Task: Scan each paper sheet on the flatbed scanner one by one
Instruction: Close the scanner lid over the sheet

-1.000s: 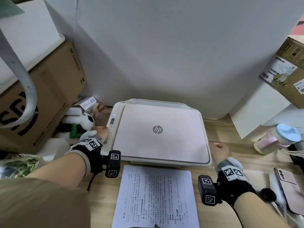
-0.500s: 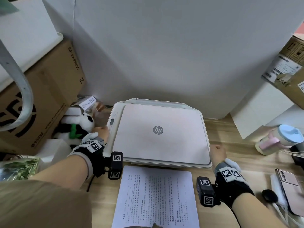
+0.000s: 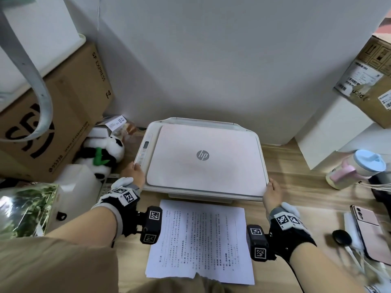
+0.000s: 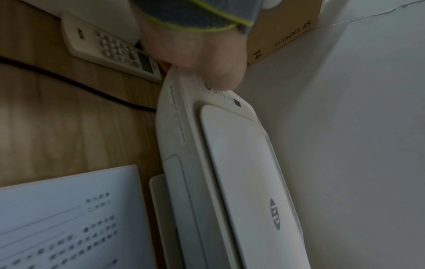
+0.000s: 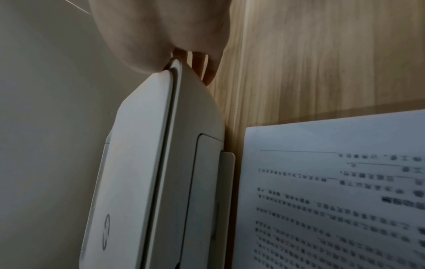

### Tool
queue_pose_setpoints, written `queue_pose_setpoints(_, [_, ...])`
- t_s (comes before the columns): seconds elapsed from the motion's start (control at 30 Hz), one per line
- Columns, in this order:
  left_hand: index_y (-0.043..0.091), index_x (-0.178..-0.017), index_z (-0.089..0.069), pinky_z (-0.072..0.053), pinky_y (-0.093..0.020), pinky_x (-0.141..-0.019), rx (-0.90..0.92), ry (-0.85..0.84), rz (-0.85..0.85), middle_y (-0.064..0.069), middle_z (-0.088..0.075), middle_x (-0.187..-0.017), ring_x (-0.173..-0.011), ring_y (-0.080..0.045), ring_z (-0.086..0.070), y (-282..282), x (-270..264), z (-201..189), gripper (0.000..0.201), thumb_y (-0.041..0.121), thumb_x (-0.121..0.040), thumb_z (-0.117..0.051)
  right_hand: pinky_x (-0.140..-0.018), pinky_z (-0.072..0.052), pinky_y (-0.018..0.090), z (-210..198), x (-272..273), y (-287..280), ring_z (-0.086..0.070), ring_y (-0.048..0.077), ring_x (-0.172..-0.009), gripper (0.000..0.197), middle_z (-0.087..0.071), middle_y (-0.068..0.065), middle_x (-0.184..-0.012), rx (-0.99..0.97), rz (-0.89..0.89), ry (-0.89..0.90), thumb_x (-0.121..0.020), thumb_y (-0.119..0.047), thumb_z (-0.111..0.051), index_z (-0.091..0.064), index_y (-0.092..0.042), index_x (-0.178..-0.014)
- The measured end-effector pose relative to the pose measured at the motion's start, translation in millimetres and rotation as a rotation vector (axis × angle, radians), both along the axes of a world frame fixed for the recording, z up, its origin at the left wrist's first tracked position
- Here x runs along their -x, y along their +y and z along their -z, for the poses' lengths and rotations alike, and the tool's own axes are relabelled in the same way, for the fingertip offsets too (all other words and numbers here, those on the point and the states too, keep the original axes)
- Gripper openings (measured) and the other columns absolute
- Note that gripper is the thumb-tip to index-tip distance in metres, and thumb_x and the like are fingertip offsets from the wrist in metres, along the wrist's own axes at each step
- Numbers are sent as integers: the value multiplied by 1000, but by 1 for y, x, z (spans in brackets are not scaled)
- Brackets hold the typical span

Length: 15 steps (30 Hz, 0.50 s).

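The white HP flatbed scanner stands on the wooden desk against the wall, its lid down. A printed paper sheet lies flat on the desk just in front of it. My left hand holds the scanner's front left corner, thumb on the control panel by the buttons, with its fingers hidden down the side. At the front right corner my right hand pinches the lid, thumb on top and fingertips under its edge. The sheet shows in both wrist views.
A cardboard box and a panda plush crowd the scanner's left side. A remote and a black cable lie near my left hand. To the right are a white box, a tumbler and a phone.
My right hand has moved from the desk beside the scanner onto the lid's front right corner and taken hold of it. The left hand has stayed at the control panel.
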<state>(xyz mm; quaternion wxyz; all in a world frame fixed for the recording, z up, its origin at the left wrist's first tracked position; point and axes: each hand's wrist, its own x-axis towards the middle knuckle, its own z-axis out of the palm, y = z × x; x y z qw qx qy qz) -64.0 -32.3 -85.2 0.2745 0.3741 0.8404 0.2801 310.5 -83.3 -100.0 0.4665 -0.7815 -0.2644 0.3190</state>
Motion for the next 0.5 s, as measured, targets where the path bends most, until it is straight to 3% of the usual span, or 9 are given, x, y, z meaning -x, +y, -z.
queue_pose_setpoints(0.1, [10, -143, -38, -28, -38, -112, -1, -20, 22, -16, -41, -146, -134, -35, -38, -13, -1, 5, 49, 33, -100, -35, -97, -32, 23, 2, 4, -10, -46, 28, -126, 37, -53, 14, -135, -51, 4, 0, -100, -6, -31, -51, -1, -131])
queue_pose_setpoints(0.23, [14, -145, -34, -31, -42, -106, -37, 49, 0, -20, -44, -143, -128, -40, -42, -29, -10, 3, 47, 30, -101, -32, -106, -38, 36, 12, 6, -20, -48, 25, -124, 37, -56, 7, -132, -82, 29, 41, -100, -12, -33, -53, -12, -131])
queue_pose_setpoints(0.33, [13, -148, -29, -32, -44, -103, -25, 112, -46, -25, -43, -140, -126, -43, -43, -39, -20, 0, 47, 21, -101, -30, -105, -41, 48, 22, 6, -20, -53, 24, -120, 37, -59, 4, -129, -106, 33, 107, -97, -18, -36, -58, -24, -126])
queue_pose_setpoints(0.5, [7, -148, -24, -28, -44, -107, -116, 121, -111, -24, -39, -144, -131, -40, -38, -50, -33, 3, 49, 11, -100, -31, -104, -42, 49, 24, 5, -22, -54, 26, -120, 38, -60, 3, -128, -111, 53, 173, -96, -20, -36, -58, -29, -126])
